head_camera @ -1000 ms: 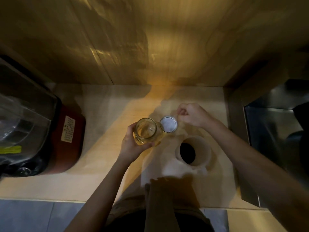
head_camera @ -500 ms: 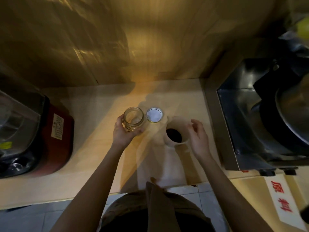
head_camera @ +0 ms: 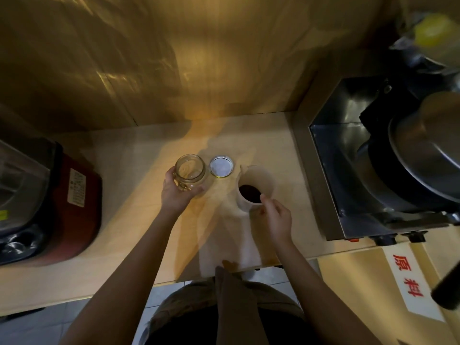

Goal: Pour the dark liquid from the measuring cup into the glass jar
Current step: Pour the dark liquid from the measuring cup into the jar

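Pour not begun. Glass jar (head_camera: 189, 172) at frame centre, open and empty, left hand (head_camera: 177, 192) wrapped round it. Lid (head_camera: 221, 166) beside. Measuring cup (head_camera: 254, 186) right of centre on counter (head_camera: 129, 220), dark liquid (head_camera: 250, 193) inside. Right hand (head_camera: 276, 219) at near rim; grip unclear.

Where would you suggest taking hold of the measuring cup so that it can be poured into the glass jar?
Probably the near wall of the measuring cup, from the near right, where the right hand is. The cup stands upright, and its spout points far-left toward the glass jar held by the left hand. Any handle is hidden.
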